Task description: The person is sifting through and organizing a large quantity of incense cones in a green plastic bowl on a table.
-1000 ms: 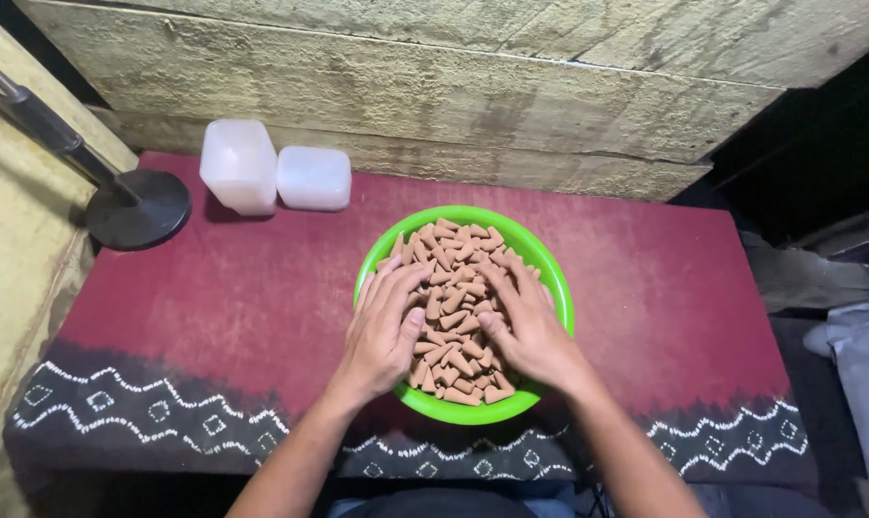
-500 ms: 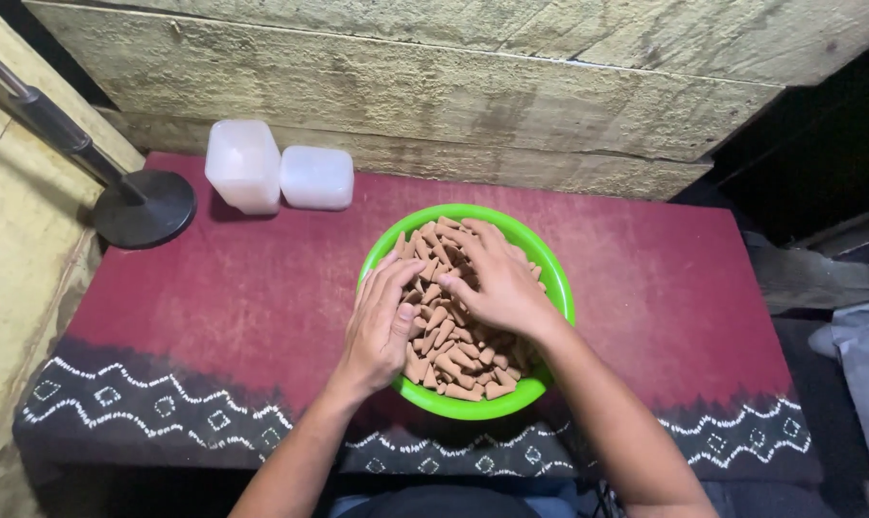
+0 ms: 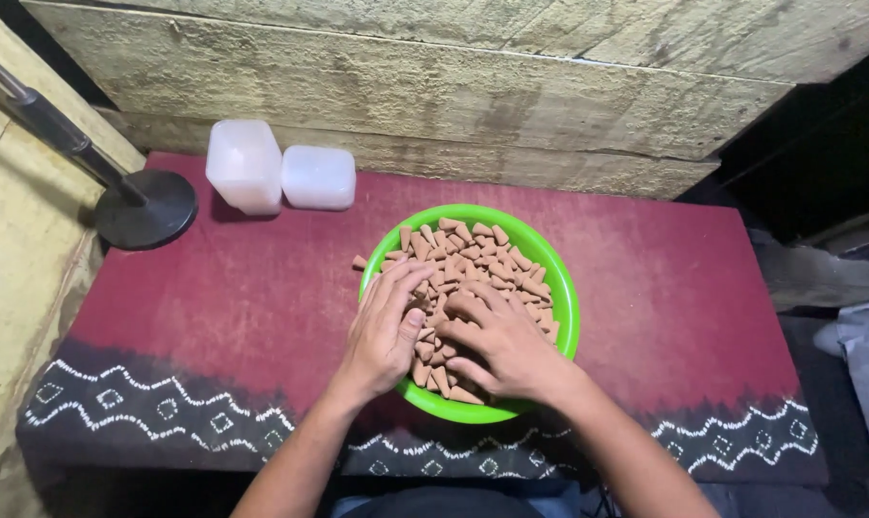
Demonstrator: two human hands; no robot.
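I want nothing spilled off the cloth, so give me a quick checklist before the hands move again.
1. Green bowl fully on the red cloth: ok.
2. Brown cone pieces all inside the bowl: not ok, one lies at the left rim.
3. Left hand on the pile: ok.
4. Right hand on the pile: ok.
5. Two white containers apart from the bowl: ok.
6. Pieces gripped in either hand: cannot tell.

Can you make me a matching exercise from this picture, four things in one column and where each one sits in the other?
Things:
1. green bowl
2. brown cones
3. white containers
4. black round base

Places:
A. far left edge, with a pole rising from it
B. heaped inside the bowl
C. middle of the red cloth, under both hands
D. back left, by the wooden wall

Pairs: 1-C, 2-B, 3-D, 4-A
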